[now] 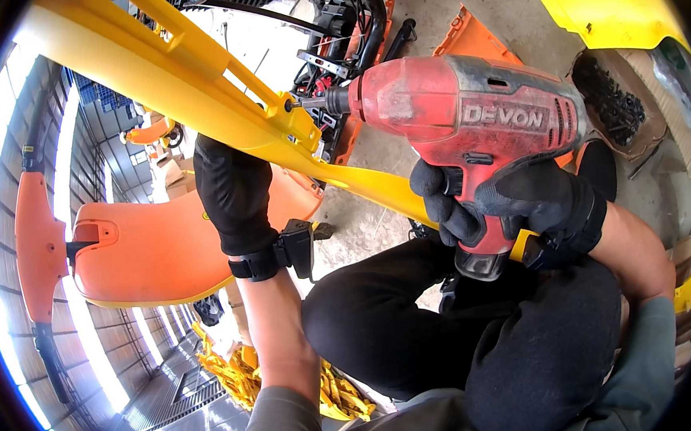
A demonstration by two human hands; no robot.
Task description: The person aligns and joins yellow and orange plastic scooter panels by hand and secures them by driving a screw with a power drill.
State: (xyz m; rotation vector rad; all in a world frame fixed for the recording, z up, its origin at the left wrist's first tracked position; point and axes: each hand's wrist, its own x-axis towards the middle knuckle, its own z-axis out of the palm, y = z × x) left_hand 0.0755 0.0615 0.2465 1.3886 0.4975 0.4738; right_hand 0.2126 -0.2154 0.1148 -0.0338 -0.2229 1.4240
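Observation:
My right hand (pixel 531 198) in a black glove is wrapped round the grip of a dusty red-and-grey cordless driver (pixel 406 100), held sideways. Its bit (pixel 313 103) points left and reaches a fastener point on a long yellow plastic panel (pixel 154 82), which runs diagonally from upper left to middle right. My left hand (pixel 227 191), also gloved, grips the panel from below at its lower edge, fingers partly hidden. An orange molded body part with a handlebar (pixel 142 253) lies beyond my left arm.
A black metal frame (pixel 367 17) with wiring and orange parts stands ahead. An orange panel (pixel 478 40), yellow panel (pixel 608 18) and box of black small parts (pixel 610 102) are at upper right. A pile of yellow pieces (pixel 349 396) is below. My bent legs (pixel 536 349) are beneath the driver.

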